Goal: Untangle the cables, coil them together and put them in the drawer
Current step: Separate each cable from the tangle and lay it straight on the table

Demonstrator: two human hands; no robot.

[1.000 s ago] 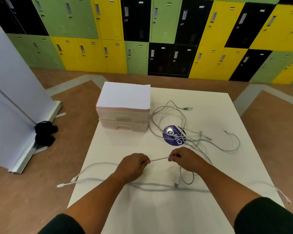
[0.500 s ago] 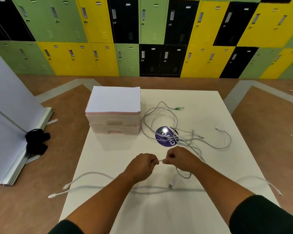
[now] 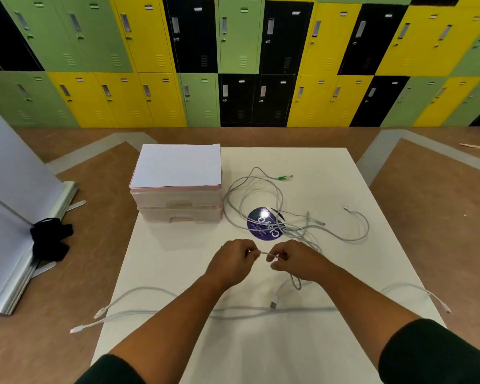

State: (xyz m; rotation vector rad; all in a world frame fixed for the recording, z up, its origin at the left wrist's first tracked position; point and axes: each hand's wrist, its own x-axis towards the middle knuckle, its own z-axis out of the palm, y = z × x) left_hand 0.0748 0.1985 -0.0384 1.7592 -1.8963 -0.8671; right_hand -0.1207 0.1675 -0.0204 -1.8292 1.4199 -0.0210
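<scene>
Your hands have drawn closer together over the last second, so only a short stretch of cable (image 3: 265, 254) now shows between them. Nearest you, long cables (image 3: 302, 309) lie stretched along the front of the table (image 3: 164, 273), with ends hanging off the left edge and one off the right. These look pulled free of the knot, but none is coiled. Just beyond them, your left hand (image 3: 232, 263) pinches the short stretch in curled fingers. Your right hand (image 3: 298, 261) is curled round the same cable, and a small loop and a plug trail from under it onto the table. Past your right hand the tangle (image 3: 294, 227) lies spread across a round sticker (image 3: 263, 223), with several strands crossing and a green plug (image 3: 282, 177) at its far end. Left of it, just beside the outer loops, stand the drawers (image 3: 178, 209), both closed. Lockers (image 3: 239, 59) line the far wall. By the look of it you are early in the job: a few cables are separated, most are knotted, nothing is coiled, no drawer is open and nothing is stowed.
</scene>
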